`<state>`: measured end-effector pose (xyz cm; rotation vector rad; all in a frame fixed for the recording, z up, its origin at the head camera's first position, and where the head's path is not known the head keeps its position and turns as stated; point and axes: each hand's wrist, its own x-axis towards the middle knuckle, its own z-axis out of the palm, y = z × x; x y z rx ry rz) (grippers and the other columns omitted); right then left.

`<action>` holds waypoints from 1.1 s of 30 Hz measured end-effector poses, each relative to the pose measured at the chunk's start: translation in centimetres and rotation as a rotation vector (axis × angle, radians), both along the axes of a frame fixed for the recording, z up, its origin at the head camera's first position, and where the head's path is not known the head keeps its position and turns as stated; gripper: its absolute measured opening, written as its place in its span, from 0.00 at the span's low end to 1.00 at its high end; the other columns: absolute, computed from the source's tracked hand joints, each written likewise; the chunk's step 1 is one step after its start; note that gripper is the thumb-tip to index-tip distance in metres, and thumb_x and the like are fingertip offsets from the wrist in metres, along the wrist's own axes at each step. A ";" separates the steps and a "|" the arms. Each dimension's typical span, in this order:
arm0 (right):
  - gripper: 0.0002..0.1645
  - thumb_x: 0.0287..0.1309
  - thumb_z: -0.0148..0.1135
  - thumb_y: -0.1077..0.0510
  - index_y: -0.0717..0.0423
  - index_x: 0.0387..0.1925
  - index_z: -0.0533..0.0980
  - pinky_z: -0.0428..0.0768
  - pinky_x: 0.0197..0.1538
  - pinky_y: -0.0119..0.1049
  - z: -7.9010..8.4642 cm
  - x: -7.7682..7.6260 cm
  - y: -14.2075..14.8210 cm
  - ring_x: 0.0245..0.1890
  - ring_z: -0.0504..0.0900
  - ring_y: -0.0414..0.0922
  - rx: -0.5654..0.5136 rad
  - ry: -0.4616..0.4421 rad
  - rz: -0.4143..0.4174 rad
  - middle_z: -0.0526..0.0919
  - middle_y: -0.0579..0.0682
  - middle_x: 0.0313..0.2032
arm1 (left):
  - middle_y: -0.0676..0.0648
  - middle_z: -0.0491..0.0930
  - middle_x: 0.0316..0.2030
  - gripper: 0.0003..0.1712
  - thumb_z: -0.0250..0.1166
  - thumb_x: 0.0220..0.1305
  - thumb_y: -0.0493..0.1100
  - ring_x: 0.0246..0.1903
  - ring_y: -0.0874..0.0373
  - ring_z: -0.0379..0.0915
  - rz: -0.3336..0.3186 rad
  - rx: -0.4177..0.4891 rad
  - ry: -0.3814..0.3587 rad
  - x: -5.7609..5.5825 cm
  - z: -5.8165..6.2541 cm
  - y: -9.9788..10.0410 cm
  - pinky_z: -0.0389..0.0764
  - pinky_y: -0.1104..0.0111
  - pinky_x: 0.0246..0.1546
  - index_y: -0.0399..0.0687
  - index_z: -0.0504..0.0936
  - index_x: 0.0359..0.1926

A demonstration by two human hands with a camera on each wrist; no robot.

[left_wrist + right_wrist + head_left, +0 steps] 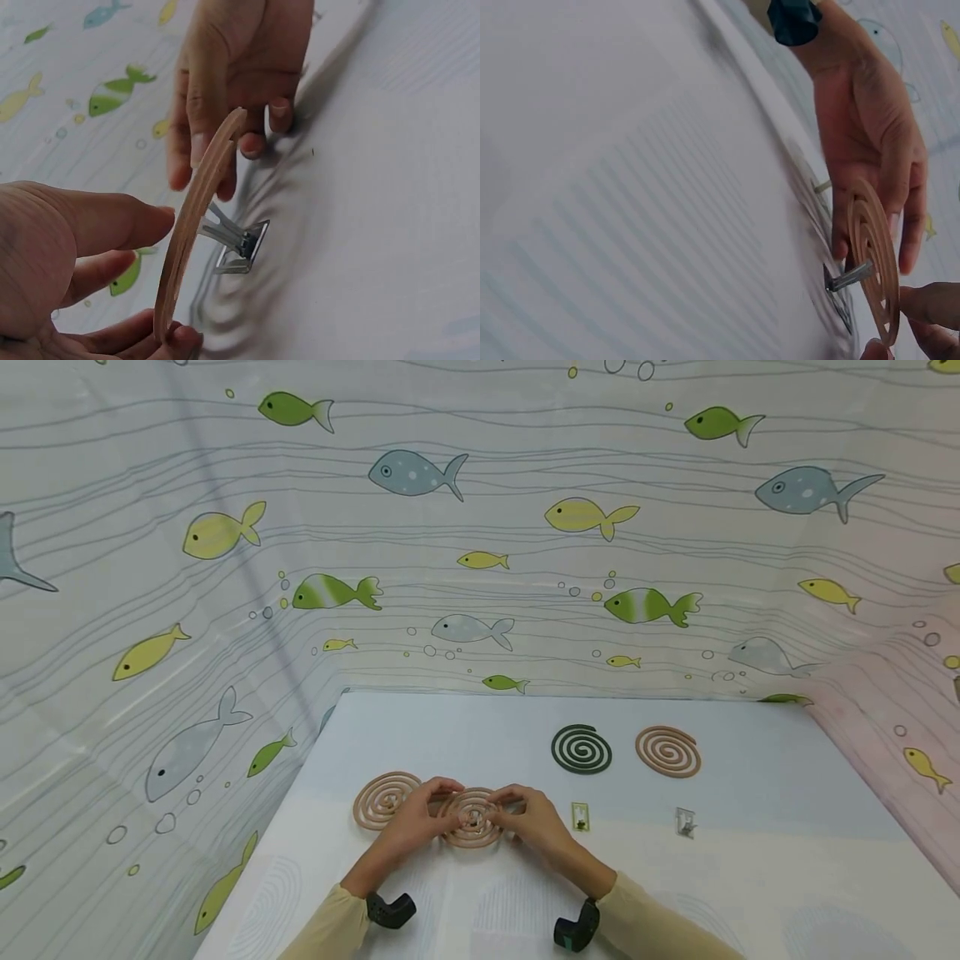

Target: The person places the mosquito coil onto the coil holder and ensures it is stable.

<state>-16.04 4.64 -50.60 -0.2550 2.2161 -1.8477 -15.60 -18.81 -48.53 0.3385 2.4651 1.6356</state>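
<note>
Both hands hold a brown mosquito coil (pixel 472 844) by its opposite edges. My left hand (pixel 411 821) has fingers and thumb at its left rim, and my right hand (pixel 542 827) pinches the right rim. Underneath, a small metal coil stand (pixel 245 246) sits on the table with its prongs raised toward the coil. In the right wrist view the prong tip meets the coil (pixel 881 259) near its centre. Left of the hands, another brown coil (pixel 367 812) rests, partly covered by my left hand, with a small stand at its middle.
A green coil (pixel 581 749) and a further brown coil (pixel 667 752) lie flat at the back right of the white table (pixel 787 785). In front of them lie a yellowish-green framed stand (pixel 581 817) and a silver stand (pixel 686 823). A fish-patterned curtain (pixel 480 593) encloses the table.
</note>
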 end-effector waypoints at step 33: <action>0.22 0.64 0.72 0.54 0.59 0.56 0.81 0.82 0.32 0.38 2.0 -1.6 3.8 0.36 0.81 0.51 -0.022 -0.002 -0.088 0.82 0.54 0.44 | 0.37 0.77 0.62 0.23 0.71 0.69 0.43 0.62 0.41 0.73 -0.074 -0.022 0.024 -3.0 1.7 1.3 0.73 0.49 0.63 0.45 0.78 0.62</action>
